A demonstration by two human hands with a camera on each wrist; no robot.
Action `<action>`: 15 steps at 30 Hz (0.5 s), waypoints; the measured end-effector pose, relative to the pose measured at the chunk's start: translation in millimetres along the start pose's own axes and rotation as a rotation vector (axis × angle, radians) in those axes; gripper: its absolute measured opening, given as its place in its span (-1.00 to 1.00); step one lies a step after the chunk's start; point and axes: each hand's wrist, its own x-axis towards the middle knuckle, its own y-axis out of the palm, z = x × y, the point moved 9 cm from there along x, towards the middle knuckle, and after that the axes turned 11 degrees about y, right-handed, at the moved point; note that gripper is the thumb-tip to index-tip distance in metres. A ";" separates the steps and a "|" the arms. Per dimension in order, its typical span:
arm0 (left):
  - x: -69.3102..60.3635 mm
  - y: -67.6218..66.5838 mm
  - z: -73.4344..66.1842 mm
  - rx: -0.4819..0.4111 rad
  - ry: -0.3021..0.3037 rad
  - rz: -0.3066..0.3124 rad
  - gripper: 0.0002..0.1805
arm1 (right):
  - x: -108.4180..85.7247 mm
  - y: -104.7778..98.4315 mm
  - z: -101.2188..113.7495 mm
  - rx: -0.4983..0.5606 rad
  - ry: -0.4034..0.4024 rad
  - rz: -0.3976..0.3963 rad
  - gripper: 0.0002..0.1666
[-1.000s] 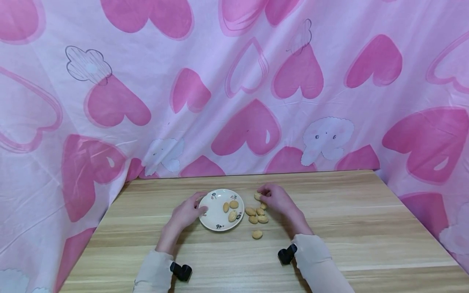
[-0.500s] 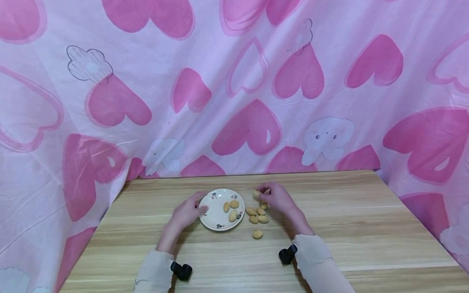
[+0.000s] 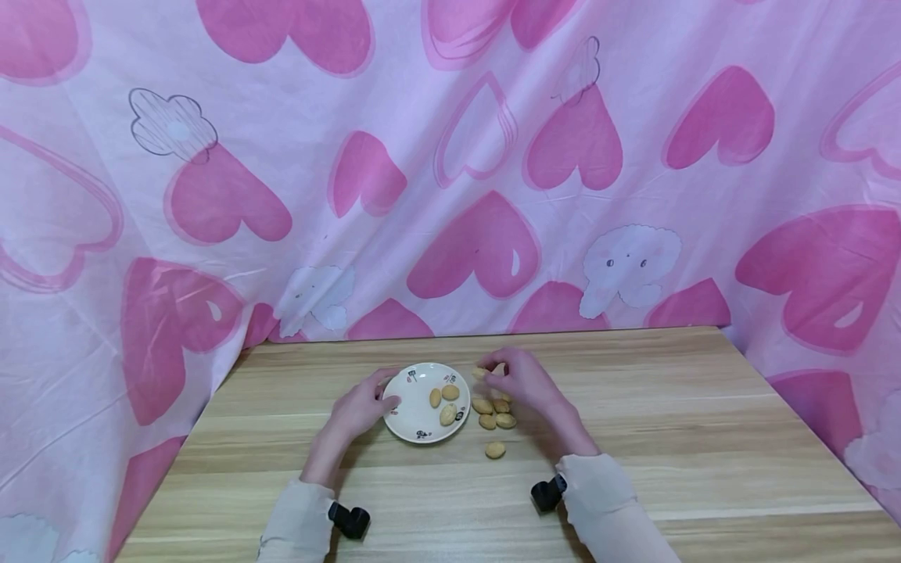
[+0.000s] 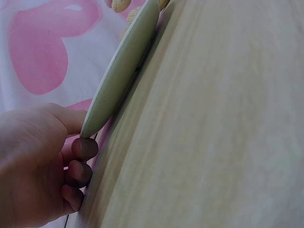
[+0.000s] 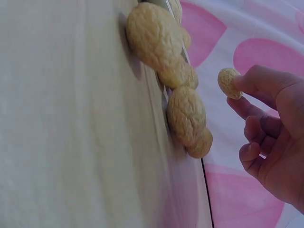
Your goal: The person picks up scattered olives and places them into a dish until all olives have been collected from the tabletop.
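Note:
A white plate [image 3: 415, 426] with small printed figures holds three tan nuts [image 3: 448, 414]. At its left rim my left hand [image 3: 362, 405] grips it, thumb over the edge; the left wrist view shows curled fingers [image 4: 85, 148] at the plate's underside [image 4: 116, 78]. My right hand [image 3: 522, 381] pinches one wrinkled nut [image 5: 230, 83] between thumb and fingertips, raised off the table just right of the plate. Several nuts [image 3: 505, 421] lie in a loose group below that hand, partly hidden by it, and one more nut [image 3: 496, 450] lies nearer the front.
The wooden table [image 3: 676, 438] extends to both sides and toward the front. Behind it and at the sides hangs a pink cloth [image 3: 380, 258] with hearts. A black wrist camera [image 3: 349, 521] sits on the left sleeve, another [image 3: 548, 494] on the right.
My right hand has lifted slightly and moved left toward the plate with the pinched nut. My left hand and the plate have stayed in place.

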 end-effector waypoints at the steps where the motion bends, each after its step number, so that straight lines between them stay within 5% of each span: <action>1: -0.2 -0.2 -0.2 -0.001 -0.001 -0.001 -0.40 | -0.8 0.8 1.8 -0.003 -0.002 -0.001 -0.69; 15: -0.6 -0.7 -0.4 0.003 0.002 0.000 -0.41 | -11.2 15.5 36.4 -0.038 -0.147 0.024 -0.70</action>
